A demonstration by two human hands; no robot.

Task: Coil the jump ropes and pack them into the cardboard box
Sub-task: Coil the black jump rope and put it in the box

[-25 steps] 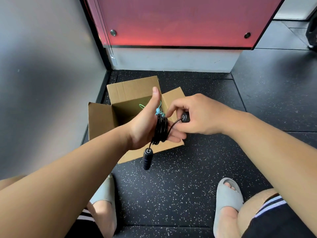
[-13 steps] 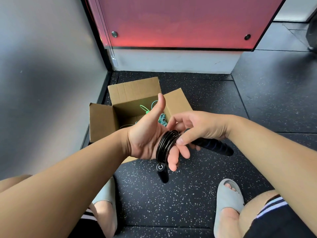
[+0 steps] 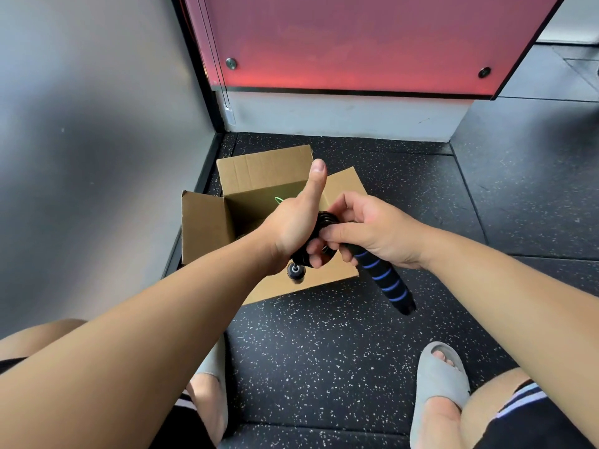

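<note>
The jump rope looks light: a thin, springy black cord that probably wants to uncoil the moment the loops are let go, with two padded handles that give a firm, non-slip hold. Nothing about it seems fragile. The best places to take it are across the bundled loops, squeezing them together, or by a handle. The loose handles will likely swing and tug at the loops.

The cord sits as a tight coil round the fingers of the left hand, whose thumb points straight up toward 12 o'clock. That grip is closed through the loops, with the fingertips curling out beneath the coil. One handle, the end handle, hangs just below this hand at 6 o'clock, its cap facing the camera.

The right hand meets the coil from 3 o'clock. Its grip is clamped on the striped handle, which runs out of the palm toward 5 o'clock, while the forefinger and thumb touch the loops.

Both hands hover over the near flap of the open cardboard box, which stands on the floor toward 12 o'clock. A green cord shows inside it.
</note>
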